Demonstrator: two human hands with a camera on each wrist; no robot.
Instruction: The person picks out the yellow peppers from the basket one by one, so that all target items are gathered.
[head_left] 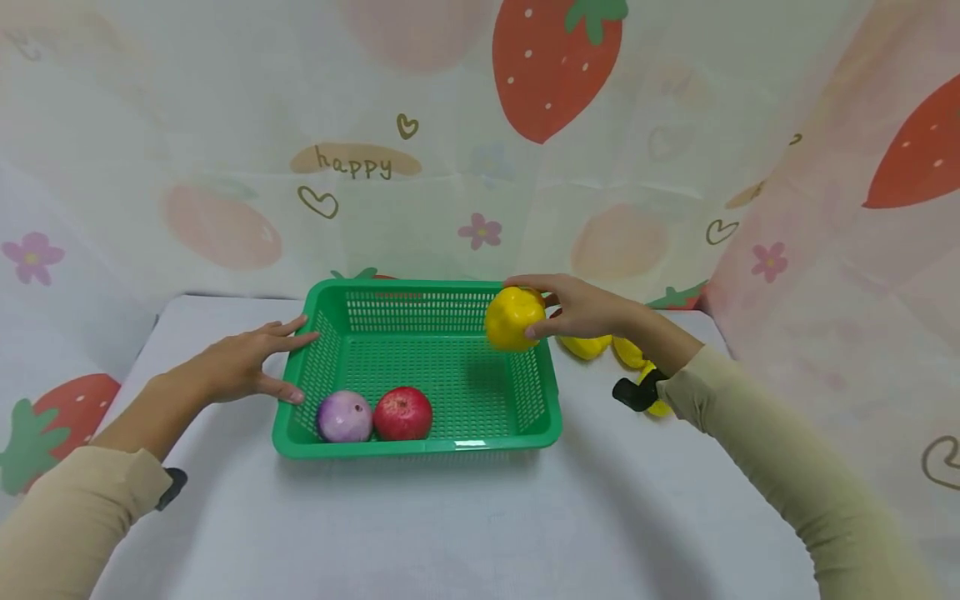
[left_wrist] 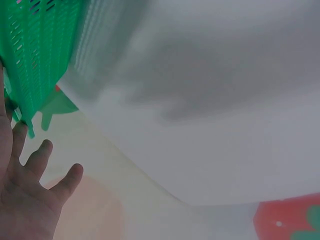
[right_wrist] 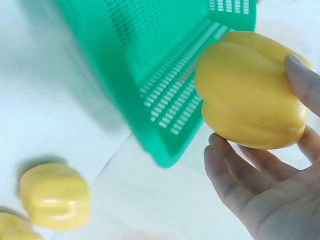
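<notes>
My right hand grips a yellow bell pepper over the right side of a green plastic basket. In the right wrist view, the thumb lies on one side of the pepper and the fingers on the other. My left hand rests on the basket's left rim, its fingers spread and straight. Inside the basket, at the front left, a purple round fruit or vegetable sits beside a red pomegranate.
Several yellow peppers lie on the white-covered table to the basket's right, partly hidden by my right arm. A printed cloth with strawberries and hearts hangs behind the table and along its sides.
</notes>
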